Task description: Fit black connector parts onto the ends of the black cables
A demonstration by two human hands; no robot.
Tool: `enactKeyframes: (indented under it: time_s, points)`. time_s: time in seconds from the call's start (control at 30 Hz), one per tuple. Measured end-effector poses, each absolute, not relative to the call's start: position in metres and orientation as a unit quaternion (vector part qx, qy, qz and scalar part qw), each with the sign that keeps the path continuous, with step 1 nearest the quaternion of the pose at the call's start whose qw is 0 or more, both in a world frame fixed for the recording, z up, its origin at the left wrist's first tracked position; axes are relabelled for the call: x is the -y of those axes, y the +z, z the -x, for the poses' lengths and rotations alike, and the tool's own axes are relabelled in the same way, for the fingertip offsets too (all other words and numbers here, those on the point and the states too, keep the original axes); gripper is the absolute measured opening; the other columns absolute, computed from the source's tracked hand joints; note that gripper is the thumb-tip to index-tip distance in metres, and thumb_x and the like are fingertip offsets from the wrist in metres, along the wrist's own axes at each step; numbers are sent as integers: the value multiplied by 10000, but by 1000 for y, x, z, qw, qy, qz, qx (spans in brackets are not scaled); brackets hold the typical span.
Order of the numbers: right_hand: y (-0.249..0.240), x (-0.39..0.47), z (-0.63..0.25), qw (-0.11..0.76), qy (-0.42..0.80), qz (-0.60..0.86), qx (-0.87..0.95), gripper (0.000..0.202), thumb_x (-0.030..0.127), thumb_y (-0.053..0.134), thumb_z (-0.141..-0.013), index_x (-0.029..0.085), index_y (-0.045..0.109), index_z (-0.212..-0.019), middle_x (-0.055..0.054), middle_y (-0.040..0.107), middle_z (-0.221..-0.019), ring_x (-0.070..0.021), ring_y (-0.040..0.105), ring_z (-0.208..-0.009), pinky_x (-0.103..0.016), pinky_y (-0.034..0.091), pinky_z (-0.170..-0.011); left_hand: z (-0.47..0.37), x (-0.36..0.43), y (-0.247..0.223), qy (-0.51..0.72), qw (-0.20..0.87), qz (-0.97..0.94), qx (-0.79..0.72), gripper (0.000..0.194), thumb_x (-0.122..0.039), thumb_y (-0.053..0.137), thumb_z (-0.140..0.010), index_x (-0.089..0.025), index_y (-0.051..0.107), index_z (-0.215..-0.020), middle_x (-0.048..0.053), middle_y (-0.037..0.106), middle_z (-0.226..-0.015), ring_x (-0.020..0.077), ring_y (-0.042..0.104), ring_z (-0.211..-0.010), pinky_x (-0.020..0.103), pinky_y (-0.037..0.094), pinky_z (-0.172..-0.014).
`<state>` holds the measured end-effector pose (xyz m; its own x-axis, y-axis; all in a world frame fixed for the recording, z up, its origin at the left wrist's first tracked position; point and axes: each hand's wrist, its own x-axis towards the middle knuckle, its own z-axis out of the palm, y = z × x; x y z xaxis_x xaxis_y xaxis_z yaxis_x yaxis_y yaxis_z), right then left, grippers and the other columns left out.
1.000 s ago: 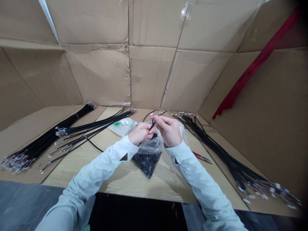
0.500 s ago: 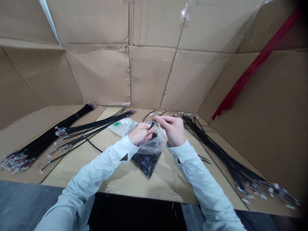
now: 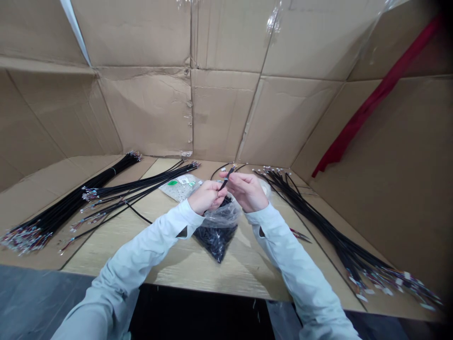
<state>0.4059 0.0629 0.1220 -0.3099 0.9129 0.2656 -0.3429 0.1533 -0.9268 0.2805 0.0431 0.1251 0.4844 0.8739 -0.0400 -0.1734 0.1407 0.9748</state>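
Left hand point(image 3: 204, 197)'s pinching the black cable point(image 3: 227, 179) near its end above the plastic bag point(image 3: 216, 241), probably steadying it for the right hand point(image 3: 250, 191); can't tell if that one's gripping too.

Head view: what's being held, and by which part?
The left hand pinches a thin black cable near its end; whether the right hand grips it is unclear.

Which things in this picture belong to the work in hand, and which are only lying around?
Probably in use:
thin black piece, held in left hand; right hand close to it
bag of black pieces near both hands
black cables, possibly

Apparently only lying around:
red-handled tool
green-labelled bag
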Motion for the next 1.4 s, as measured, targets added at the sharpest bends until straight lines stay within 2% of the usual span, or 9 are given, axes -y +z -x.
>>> enactKeyframes:
  time_s: [0.13,0.23,0.43,0.57,0.83,1.03,1.17,1.3,1.4]
  points:
    - [114,-66,-399,524,624,258,519,327,392,775,-463,156,699,-676,-4,571,-582,-47,456,-521,-190,347,-514,-280,-43,125,383,690,-526,-318,182,1,298,-529,-172,269,-483,-67,266,-293,21,159,-238,129,99,-293]
    - [110,-69,-398,547,589,260,534,329,401,781,-439,165,702,-654,-16,617,-629,-62,485,-541,-204,380,-541,-280,-42,126,376,700,-522,-310,183,-8,310,-553,-173,265,-487,-69,262,-295,19,152,-242,126,99,-292]
    - [107,-76,-407,560,487,252,621,273,393,738,-531,186,710,-706,-30,658,-739,-92,534,-642,-227,415,-630,-279,-40,128,367,703,-526,-307,175,-15,317,-551,-175,263,-506,-74,260,-300,19,153,-244,127,100,-298]
    - [107,-77,-412,548,509,238,620,340,401,728,-525,190,705,-791,-39,660,-785,-96,534,-642,-239,423,-630,-279,-39,129,375,703,-527,-297,175,-16,329,-555,-172,272,-501,-74,260,-304,16,153,-248,130,90,-302]
    - [112,-75,-409,584,530,217,576,167,272,771,-453,210,694,-587,-13,649,-649,-97,559,-629,-244,443,-663,-277,-39,127,368,706,-533,-285,170,-12,326,-534,-170,279,-491,-72,257,-306,17,154,-255,135,98,-304]
    - [110,-77,-408,593,499,228,590,205,336,783,-428,198,679,-538,-15,636,-613,-123,575,-637,-269,453,-677,-281,-37,126,377,691,-538,-303,167,-13,317,-508,-174,277,-497,-75,262,-304,18,158,-253,141,100,-311]
    - [107,-77,-407,589,482,246,601,226,357,769,-459,180,666,-555,-12,619,-609,-109,552,-615,-259,444,-651,-282,-37,123,381,672,-550,-316,164,-18,309,-494,-176,273,-509,-82,257,-313,20,151,-267,154,101,-336]
    - [110,-71,-408,583,440,280,623,211,329,737,-525,152,641,-588,13,559,-571,-62,474,-559,-206,382,-570,-281,-40,119,406,587,-613,-338,151,-22,298,-525,-172,288,-513,-78,252,-357,38,183,-324,180,142,-394]
    - [118,-62,-407,568,395,331,642,235,314,705,-553,124,567,-544,47,410,-474,-32,372,-499,-177,311,-505,-280,-40,117,438,412,-699,-387,159,-20,327,-570,-160,324,-496,-50,311,-421,65,285,-428,202,210,-476]
